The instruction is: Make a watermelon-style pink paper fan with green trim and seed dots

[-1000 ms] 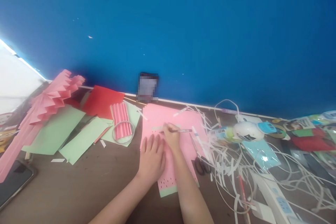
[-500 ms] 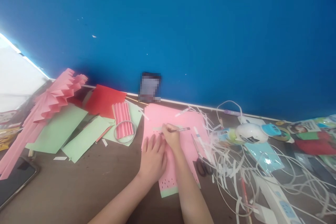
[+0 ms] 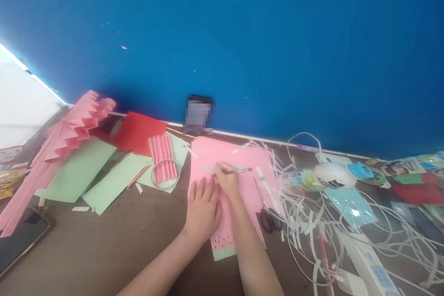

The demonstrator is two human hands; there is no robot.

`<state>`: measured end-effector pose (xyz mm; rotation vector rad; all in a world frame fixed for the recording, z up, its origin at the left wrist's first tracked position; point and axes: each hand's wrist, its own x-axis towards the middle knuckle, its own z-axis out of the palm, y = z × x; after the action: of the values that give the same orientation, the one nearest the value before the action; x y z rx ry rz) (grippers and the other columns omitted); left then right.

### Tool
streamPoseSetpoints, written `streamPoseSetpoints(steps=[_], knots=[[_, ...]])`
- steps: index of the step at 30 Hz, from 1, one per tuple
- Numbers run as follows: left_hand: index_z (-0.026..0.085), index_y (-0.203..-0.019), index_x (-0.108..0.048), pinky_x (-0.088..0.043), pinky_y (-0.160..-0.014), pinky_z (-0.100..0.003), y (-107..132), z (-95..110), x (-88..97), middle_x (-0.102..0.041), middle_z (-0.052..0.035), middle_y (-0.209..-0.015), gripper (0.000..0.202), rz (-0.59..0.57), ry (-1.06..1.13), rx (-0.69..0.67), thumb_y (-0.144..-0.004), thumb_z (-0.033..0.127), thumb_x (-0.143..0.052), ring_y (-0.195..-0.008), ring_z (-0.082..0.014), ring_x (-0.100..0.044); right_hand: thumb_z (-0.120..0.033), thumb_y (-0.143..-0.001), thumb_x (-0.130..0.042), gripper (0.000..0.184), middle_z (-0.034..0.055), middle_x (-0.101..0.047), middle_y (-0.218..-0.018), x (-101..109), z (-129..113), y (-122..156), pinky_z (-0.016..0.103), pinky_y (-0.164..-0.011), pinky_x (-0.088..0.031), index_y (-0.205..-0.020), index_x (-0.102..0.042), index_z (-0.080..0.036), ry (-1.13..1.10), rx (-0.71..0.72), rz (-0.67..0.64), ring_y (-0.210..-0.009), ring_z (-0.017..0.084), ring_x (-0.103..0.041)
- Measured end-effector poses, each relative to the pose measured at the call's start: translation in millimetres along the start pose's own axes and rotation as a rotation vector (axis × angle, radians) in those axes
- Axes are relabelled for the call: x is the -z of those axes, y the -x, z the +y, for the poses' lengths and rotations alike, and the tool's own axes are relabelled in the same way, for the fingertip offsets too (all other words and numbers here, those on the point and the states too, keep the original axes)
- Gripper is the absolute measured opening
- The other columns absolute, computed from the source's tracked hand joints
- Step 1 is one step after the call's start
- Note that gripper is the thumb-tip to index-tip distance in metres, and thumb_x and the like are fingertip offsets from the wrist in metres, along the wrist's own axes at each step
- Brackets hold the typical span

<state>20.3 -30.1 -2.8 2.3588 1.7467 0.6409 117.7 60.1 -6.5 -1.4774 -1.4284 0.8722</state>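
My left hand (image 3: 204, 208) lies flat on the pink paper (image 3: 227, 233), its fingers stretched out and pointing away from me. Just beyond its fingertips, my right hand (image 3: 227, 180) grips a pen (image 3: 245, 170), whose tip meets the paper; fingers partly cover the tip. Dark seed-like marks dot the strip near its green lower edge (image 3: 225, 253), and a row of smaller marks shows by the pen. Larger pink sheets (image 3: 204, 150) lie underneath. To the right of my right forearm rest scissors (image 3: 270, 219) with dark handles.
Left lie green paper (image 3: 111, 185), red paper (image 3: 138, 132), a pleated pink piece (image 3: 162, 159) under a ring (image 3: 178, 173), a large pink paper fan (image 3: 69, 129) and a phone (image 3: 24, 236). Rightward are paper strips, a glue bottle (image 3: 335, 175), tangled cables and a power strip (image 3: 369, 259). A blue wall stands behind.
Both hands stay in nearly the same place, the right still holding the pen to the paper. The view has shifted very slightly.
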Motion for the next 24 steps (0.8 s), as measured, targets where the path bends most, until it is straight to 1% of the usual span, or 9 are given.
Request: streamPoseSetpoints(steps=[10, 16, 24], knots=[[0.02, -0.124, -0.044, -0.024, -0.103, -0.048, 0.5, 0.8, 0.0, -0.043, -0.0042, -0.132, 0.042, -0.013, -0.018, 0.004, -0.083, 0.025, -0.038, -0.123, -0.0284, -0.033, -0.029, -0.075, -0.046, 0.036, -0.0069, -0.021, -0.046, -0.3, 7.0, -0.3, 0.021, -0.043, -0.024, -0.049, -0.024, -0.02, 0.001, 0.003, 0.001, -0.044, 0.007, -0.024], [0.021, -0.123, -0.045, -0.025, -0.103, -0.048, 0.4, 0.1, -0.9, -0.044, -0.0039, -0.131, 0.041, 0.001, -0.033, -0.001, -0.082, 0.026, -0.039, -0.123, -0.0281, -0.033, -0.03, -0.076, -0.046, 0.037, -0.0071, -0.02, -0.046, -0.2, 6.5, -0.1, 0.021, -0.042, -0.023, -0.049, -0.022, -0.02, -0.002, 0.012, 0.006, -0.044, 0.006, -0.023], [0.02, -0.126, -0.042, -0.023, -0.103, -0.048, 0.5, 0.0, -0.9, -0.043, -0.0031, -0.132, 0.043, -0.018, -0.016, 0.009, -0.084, 0.025, -0.036, -0.123, -0.0286, -0.033, -0.028, -0.075, -0.046, 0.036, -0.0069, -0.02, -0.047, 0.0, 2.7, 0.6, 0.021, -0.043, -0.024, -0.049, -0.023, -0.02, 0.022, 0.01, 0.023, -0.045, 0.006, -0.023]])
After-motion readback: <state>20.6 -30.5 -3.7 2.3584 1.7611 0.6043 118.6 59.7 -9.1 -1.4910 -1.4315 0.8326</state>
